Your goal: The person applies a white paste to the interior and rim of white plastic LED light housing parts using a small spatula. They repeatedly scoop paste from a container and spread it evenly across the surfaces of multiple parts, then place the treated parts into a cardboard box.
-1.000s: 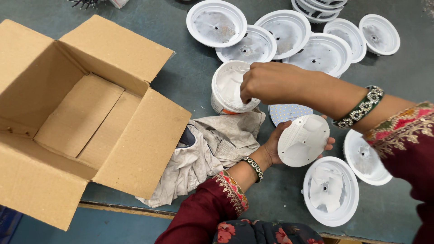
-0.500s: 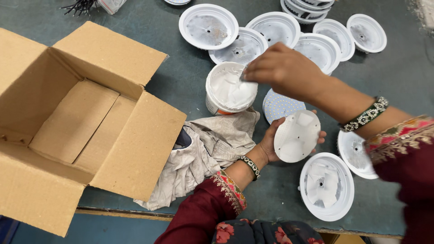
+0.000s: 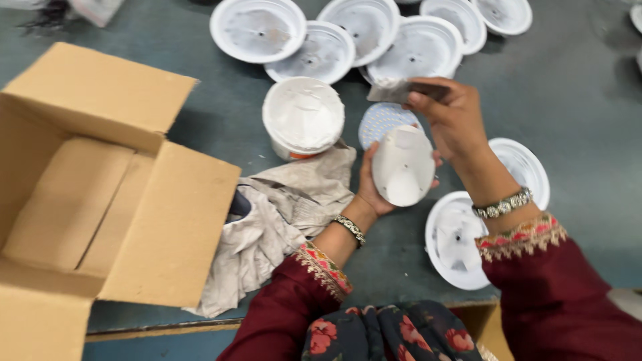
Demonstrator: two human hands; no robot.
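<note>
Lying open at left, brown cardboard box [image 3: 100, 200]; white paste tub [image 3: 303, 117] beside.

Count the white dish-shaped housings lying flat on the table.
7 at least: five in the top cluster, two beside the right forearm; others are cut off by the frame.

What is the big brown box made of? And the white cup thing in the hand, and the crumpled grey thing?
The box looks like cardboard: matte brown, with folded flaps. The white cup in the left hand looks like moulded plastic, smooth and slightly glossy, though it could be coated metal. The grey thing is cloth: soft, wrinkled folds.
</note>
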